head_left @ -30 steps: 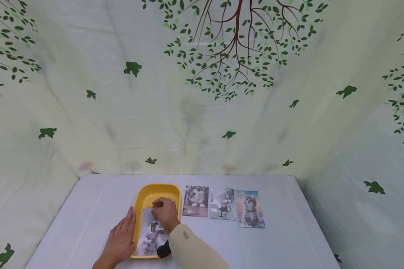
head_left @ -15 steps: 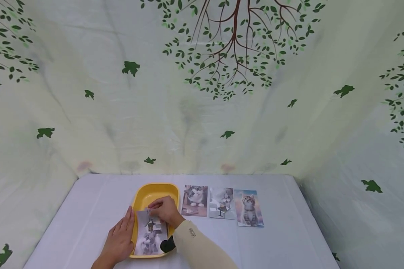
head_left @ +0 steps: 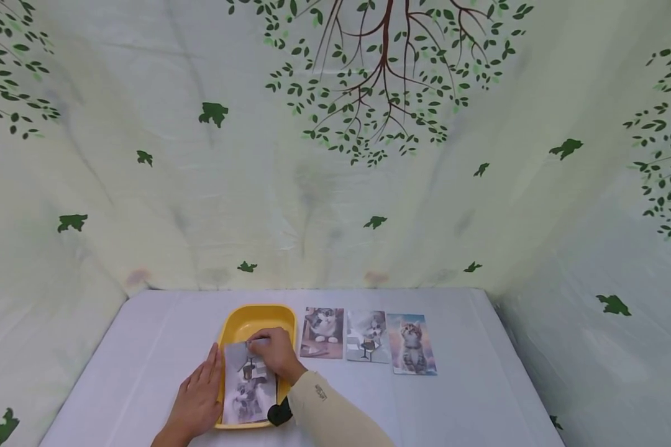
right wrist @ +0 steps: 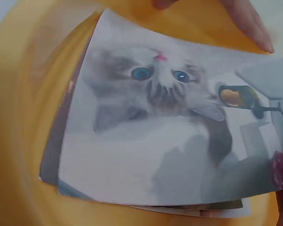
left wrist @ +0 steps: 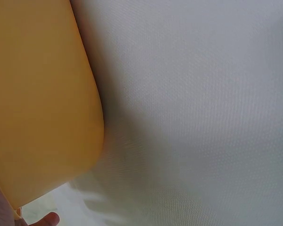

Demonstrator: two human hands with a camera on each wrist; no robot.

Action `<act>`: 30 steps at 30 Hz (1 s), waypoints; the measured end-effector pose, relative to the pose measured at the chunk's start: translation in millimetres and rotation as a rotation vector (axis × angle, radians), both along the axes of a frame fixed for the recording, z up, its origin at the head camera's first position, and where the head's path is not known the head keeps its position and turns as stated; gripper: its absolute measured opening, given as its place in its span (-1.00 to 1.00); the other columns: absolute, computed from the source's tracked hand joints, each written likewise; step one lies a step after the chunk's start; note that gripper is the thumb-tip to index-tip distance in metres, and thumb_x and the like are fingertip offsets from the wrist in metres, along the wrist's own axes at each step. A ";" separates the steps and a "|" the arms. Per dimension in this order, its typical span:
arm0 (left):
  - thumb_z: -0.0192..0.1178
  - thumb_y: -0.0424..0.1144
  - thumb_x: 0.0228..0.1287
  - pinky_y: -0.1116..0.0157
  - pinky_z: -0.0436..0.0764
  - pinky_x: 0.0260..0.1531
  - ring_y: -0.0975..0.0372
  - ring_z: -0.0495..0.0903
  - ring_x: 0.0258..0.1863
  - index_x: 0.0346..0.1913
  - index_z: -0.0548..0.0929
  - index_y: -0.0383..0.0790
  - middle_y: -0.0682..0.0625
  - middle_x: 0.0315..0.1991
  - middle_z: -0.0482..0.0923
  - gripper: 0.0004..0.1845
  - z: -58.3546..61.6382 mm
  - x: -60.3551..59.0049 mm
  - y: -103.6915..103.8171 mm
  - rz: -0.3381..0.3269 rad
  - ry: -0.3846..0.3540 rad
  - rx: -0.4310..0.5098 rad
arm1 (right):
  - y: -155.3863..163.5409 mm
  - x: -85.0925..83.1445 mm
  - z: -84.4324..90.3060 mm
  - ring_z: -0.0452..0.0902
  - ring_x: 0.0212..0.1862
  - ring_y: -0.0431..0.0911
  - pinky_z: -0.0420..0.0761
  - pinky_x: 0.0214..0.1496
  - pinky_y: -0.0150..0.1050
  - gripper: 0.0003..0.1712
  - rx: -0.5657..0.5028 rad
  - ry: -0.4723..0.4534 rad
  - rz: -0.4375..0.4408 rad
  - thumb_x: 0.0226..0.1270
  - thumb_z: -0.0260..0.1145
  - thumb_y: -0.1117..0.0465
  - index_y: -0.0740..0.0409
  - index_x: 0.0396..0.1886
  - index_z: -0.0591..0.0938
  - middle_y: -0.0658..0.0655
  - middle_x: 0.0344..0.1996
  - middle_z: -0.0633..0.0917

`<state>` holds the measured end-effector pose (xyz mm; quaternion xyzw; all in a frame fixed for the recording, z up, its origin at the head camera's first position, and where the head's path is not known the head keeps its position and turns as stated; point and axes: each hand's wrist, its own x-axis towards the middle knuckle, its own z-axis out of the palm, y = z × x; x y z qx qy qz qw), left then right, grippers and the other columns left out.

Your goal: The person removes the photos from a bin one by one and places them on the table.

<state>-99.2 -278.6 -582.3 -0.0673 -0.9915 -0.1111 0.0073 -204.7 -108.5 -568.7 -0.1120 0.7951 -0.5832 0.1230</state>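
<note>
In the head view a yellow tray stands at the table's near left. My left hand lies along the tray's left side with straight fingers. Over the tray, my right hand pinches the far edge of a kitten picture card. Up close in the right wrist view, this card bows a little and shows a blue-eyed kitten and a wine glass. Edges of other cards poke out beneath it; how many is hidden. The left wrist view shows mainly the tray's outer wall.
To the tray's right, three cat cards lie in a row on the white tablecloth: a grey-and-white cat, a kitten with a glass and a tabby kitten. A leaf-printed curtain hangs behind the table.
The far end of the pinched card has swung left, so it lies straighter along the tray. My right hand has shifted only slightly; the left hand stays against the tray.
</note>
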 end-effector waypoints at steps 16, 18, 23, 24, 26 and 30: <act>0.10 -0.39 -0.05 -0.31 0.27 0.07 -0.29 0.20 0.28 0.48 -0.17 -0.48 -0.20 0.55 -0.32 0.01 1.8 -2.6 -0.2 -0.007 -0.026 0.014 | 91.8 -58.3 76.7 0.39 -0.54 -0.24 0.39 -0.54 -0.41 -0.77 -0.432 0.051 -0.192 0.20 0.37 0.33 0.41 -0.19 0.70 0.01 -0.42 0.69; 0.10 -0.40 -0.05 -0.31 0.29 0.06 -0.29 0.21 0.27 0.48 -0.17 -0.48 -0.20 0.55 -0.32 0.00 1.0 -2.8 0.9 -0.007 -0.018 0.014 | 115.7 -62.6 88.7 0.39 -0.54 -0.22 0.38 -0.54 -0.39 -0.75 -0.430 0.062 -0.191 0.22 0.35 0.34 0.46 -0.16 0.67 0.02 -0.43 0.69; 0.11 -0.39 -0.07 -0.30 0.30 0.04 -0.28 0.23 0.25 0.47 -0.13 -0.49 -0.23 0.54 -0.26 -0.01 1.9 -2.5 2.9 -0.009 -0.001 0.007 | 184.2 -80.3 73.6 0.34 -0.57 -0.22 0.36 -0.55 -0.38 -0.75 -0.385 0.068 -0.240 0.24 0.36 0.25 0.34 -0.16 0.69 -0.05 -0.44 0.66; 0.10 -0.40 -0.07 -0.30 0.30 0.04 -0.28 0.23 0.25 0.46 -0.13 -0.49 -0.23 0.53 -0.26 -0.01 1.9 -2.5 2.8 -0.009 -0.001 0.006 | 198.8 -82.4 68.0 0.34 -0.56 -0.21 0.36 -0.54 -0.37 -0.75 -0.356 0.063 -0.262 0.23 0.37 0.23 0.30 -0.15 0.70 -0.05 -0.42 0.66; 0.10 -0.40 -0.07 -0.31 0.30 0.05 -0.29 0.23 0.25 0.46 -0.12 -0.50 -0.23 0.53 -0.26 -0.02 2.1 -2.5 2.3 -0.010 -0.005 0.005 | 228.6 -84.1 59.7 0.36 -0.54 -0.21 0.38 -0.51 -0.35 -0.73 -0.297 0.044 -0.287 0.24 0.37 0.21 0.28 -0.12 0.69 -0.03 -0.40 0.64; 0.09 -0.40 -0.06 -0.31 0.29 0.05 -0.30 0.23 0.25 0.46 -0.12 -0.51 -0.24 0.54 -0.26 -0.03 2.1 -2.1 1.8 -0.014 -0.016 0.007 | 286.3 -80.9 48.9 0.32 -0.57 -0.19 0.39 -0.50 -0.32 -0.70 -0.168 0.005 -0.316 0.26 0.35 0.19 0.28 -0.08 0.66 -0.03 -0.50 0.60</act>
